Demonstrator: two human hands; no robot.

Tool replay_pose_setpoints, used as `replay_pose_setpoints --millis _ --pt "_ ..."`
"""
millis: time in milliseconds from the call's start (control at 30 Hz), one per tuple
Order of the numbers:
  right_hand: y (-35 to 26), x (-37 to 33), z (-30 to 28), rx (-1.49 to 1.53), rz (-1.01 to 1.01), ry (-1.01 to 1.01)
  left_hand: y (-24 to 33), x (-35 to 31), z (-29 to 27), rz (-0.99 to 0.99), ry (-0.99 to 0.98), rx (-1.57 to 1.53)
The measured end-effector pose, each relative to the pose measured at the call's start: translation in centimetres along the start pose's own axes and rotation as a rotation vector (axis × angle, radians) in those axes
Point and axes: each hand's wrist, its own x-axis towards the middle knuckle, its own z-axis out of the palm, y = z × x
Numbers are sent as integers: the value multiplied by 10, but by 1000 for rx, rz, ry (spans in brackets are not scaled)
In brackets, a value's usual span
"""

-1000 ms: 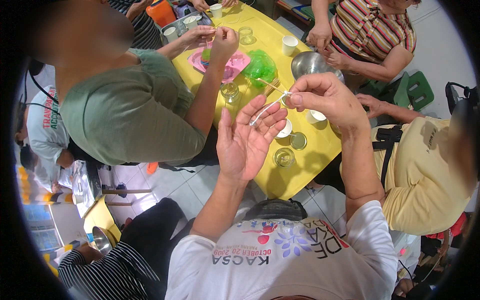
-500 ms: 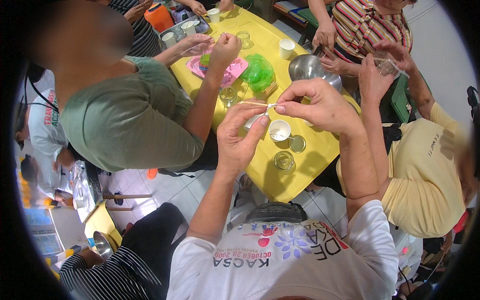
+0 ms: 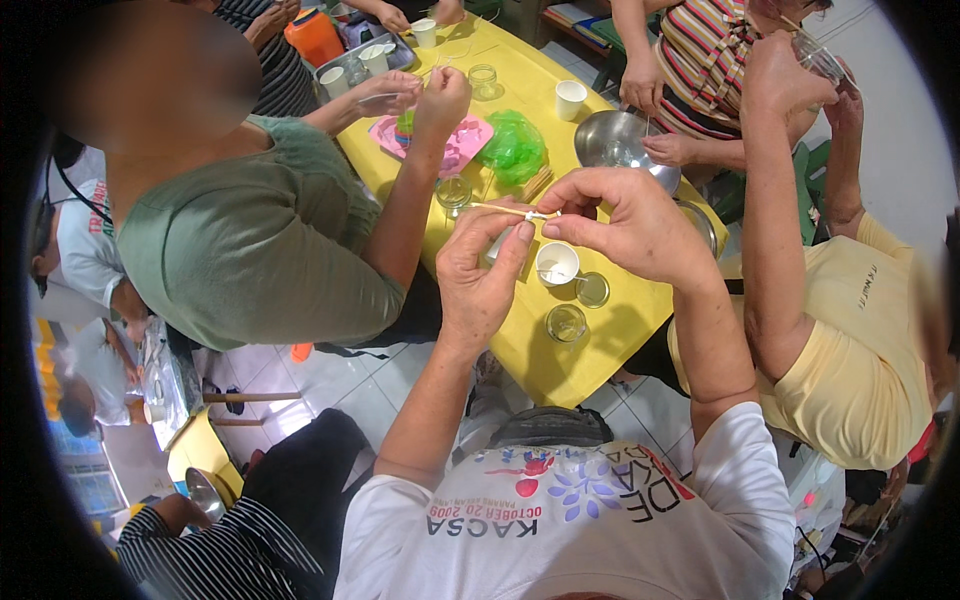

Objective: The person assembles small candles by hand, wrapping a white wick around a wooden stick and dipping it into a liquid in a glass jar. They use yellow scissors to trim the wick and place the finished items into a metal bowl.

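Observation:
My left hand [image 3: 478, 280] is closed on a thin wooden stick [image 3: 490, 207], with the thumb pressed against it. White string [image 3: 538, 215] is wound or knotted about the stick's right end. The fingertips of my right hand [image 3: 640, 225] pinch the string beside that knot. Both hands are raised over the table's near part. Beneath them are a white paper cup [image 3: 557, 279] with a thin stick across its mouth, a round lid [image 3: 592, 291] and a small glass jar [image 3: 566, 323]. Another white object is partly hidden behind my left thumb.
On the yellow table [image 3: 545, 375] are a green plastic bag [image 3: 514, 146], a pink mold tray [image 3: 465, 142], another glass jar [image 3: 453, 191], a steel bowl [image 3: 610, 140] and a paper cup [image 3: 570, 99]. People work close by on both sides, their hands over or near the table.
My right fingertips have shifted slightly, drawing the string away from the stick's end. The yellow-shirted person on the right has raised both hands with a glass jar.

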Motion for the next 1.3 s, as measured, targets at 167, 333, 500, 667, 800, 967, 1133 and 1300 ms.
replay_pose_setpoints --millis 167,333,500,667,800,967,1133,1300 --pt "-5 -3 5 -66 -83 80 -3 -1 3 20 13 -27" --pt "-11 -3 4 -187 -118 108 -8 -3 1 31 -29 -7" --pt "-4 -2 8 -222 -176 162 -13 -3 5 67 -50 17" --pt "-3 -3 10 -289 -174 144 -13 -2 5 118 -28 148" --pt "-1 -3 11 -322 -207 179 -14 2 8 127 5 165" --pt "4 -2 11 -343 -216 216 -16 6 12 168 21 216" --pt "20 10 8 -349 -191 220 -23 11 14 210 -3 405" --pt "55 36 -16 -277 31 366 -38 -18 1 86 41 519"
